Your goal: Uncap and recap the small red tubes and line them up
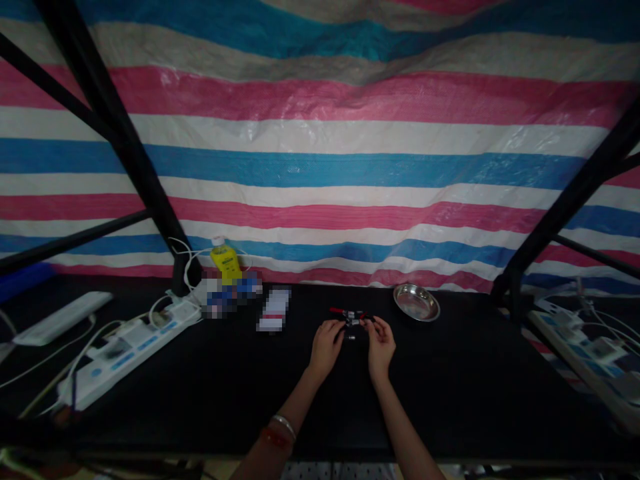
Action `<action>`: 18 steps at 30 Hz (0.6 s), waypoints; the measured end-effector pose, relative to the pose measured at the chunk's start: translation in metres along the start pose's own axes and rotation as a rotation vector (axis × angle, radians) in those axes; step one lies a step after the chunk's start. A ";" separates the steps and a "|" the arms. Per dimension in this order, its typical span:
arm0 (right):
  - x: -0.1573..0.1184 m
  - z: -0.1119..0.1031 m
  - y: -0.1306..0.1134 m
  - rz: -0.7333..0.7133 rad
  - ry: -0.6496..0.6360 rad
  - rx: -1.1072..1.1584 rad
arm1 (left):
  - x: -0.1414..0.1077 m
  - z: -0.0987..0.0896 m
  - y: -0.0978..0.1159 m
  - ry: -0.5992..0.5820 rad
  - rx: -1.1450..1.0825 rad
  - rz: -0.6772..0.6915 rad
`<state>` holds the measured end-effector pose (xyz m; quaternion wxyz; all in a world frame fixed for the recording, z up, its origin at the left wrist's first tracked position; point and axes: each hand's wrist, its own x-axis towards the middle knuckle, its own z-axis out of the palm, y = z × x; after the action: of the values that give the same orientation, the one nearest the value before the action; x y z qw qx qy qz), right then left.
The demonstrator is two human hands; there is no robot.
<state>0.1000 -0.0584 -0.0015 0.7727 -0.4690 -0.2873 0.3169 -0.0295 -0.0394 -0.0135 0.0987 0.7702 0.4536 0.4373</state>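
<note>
My left hand (327, 343) and my right hand (381, 340) are close together over the black table. Between their fingertips is a slim pen-like piece (353, 322), dark with a silver middle; each hand pinches one end. Just beyond it lies a similar red and black pen-like piece (340, 311) with silver parts. A short silver-tipped piece (351, 338) lies between the hands, nearer to me; its dark part is hard to make out. To the right and farther back stands a round, shallow metal dish (417, 303).
Left of my hands lies a blurred white and red card-like item (275, 310). Behind it stands a yellow bottle (226, 261). Power strips (130, 350) with cables line the left side; another power strip (595, 360) sits at right. A striped sheet (340, 167) hangs behind.
</note>
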 end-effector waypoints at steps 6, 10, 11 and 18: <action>-0.001 0.000 -0.003 0.004 0.048 -0.012 | -0.001 -0.005 0.008 -0.035 0.051 0.081; -0.001 -0.001 -0.002 0.016 0.041 -0.042 | -0.001 -0.006 0.008 -0.053 0.072 0.096; -0.001 -0.001 -0.001 0.010 0.050 -0.039 | -0.001 -0.006 0.008 -0.056 0.073 0.094; 0.001 -0.002 0.000 0.030 0.026 -0.036 | -0.001 -0.006 0.008 -0.064 0.067 0.096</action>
<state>0.1019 -0.0592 -0.0021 0.7630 -0.4912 -0.2759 0.3168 -0.0293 -0.0460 -0.0065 0.0662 0.8074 0.4273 0.4013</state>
